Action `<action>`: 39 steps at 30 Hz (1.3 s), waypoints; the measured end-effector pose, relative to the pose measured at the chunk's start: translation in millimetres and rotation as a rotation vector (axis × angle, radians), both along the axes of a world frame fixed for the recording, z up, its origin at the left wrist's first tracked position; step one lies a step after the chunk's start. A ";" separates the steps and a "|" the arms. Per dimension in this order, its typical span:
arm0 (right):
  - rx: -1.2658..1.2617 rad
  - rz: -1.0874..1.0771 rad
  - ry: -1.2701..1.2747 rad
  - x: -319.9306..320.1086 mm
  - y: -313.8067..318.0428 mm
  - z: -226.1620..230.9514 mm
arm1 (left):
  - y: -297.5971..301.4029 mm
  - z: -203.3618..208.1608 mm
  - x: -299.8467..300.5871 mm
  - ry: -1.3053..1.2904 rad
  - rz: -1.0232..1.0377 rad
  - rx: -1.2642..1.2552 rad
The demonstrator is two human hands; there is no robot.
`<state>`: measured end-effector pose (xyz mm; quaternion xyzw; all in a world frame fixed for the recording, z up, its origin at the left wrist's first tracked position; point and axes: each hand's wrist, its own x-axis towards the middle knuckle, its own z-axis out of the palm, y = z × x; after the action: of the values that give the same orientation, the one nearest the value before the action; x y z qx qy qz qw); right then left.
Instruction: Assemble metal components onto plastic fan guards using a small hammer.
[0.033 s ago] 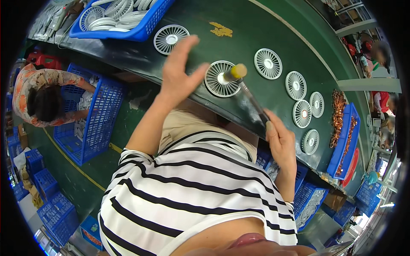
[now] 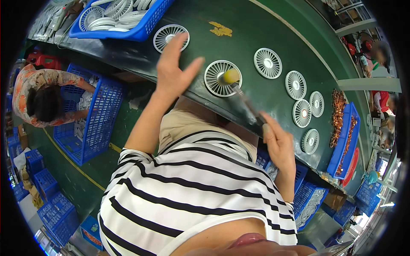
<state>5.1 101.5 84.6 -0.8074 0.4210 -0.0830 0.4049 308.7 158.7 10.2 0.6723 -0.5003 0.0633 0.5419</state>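
My right hand [image 2: 279,143] is closed around the dark handle of a mallet [image 2: 231,76] with a yellow head. That head is over the hub of a white spoked disc [image 2: 212,81] lying flat on the green table, hiding its centre; whether they touch I cannot tell. Fingers spread and slightly blurred, my left hand [image 2: 171,73] hovers by the table's front edge, holding nothing. Its fingertips overlap a second white spoked disc [image 2: 160,40], farther left. To the right lie several more, including one disc [image 2: 267,63] beyond the mallet and another with a copper-coloured centre [image 2: 302,113].
A blue basket [image 2: 141,32] of white discs stands at the back left. Copper-coloured parts [image 2: 338,113] lie beside a blue tray [image 2: 347,136] at the right. Left of the table [image 2: 239,17], a person [image 2: 45,98] reaches into a large blue crate [image 2: 100,119]. Worn yellow patch [image 2: 221,29] marks the tabletop.
The mallet head has shifted slightly left and nearer me, over the disc's hub. My left hand has drawn back left from that disc. The discs have not moved.
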 end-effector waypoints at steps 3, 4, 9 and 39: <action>0.050 0.124 -0.098 4.4 7.4 -12.4 | -4.8 -9.7 29.0 -0.287 0.227 0.190; 0.055 0.145 -0.063 8.9 7.8 -13.3 | -5.5 -10.7 32.8 -0.262 0.276 0.312; -0.016 -0.027 0.076 18.6 -3.3 -19.2 | -7.2 -13.9 33.2 -0.173 0.255 0.382; -0.234 0.012 -0.038 11.6 -5.0 -25.7 | 7.3 1.3 -43.3 0.027 -0.094 0.378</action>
<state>16.6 96.5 58.8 -0.8499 0.3958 -0.1442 0.3165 265.5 166.0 11.5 0.7389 -0.5268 -0.0663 0.4149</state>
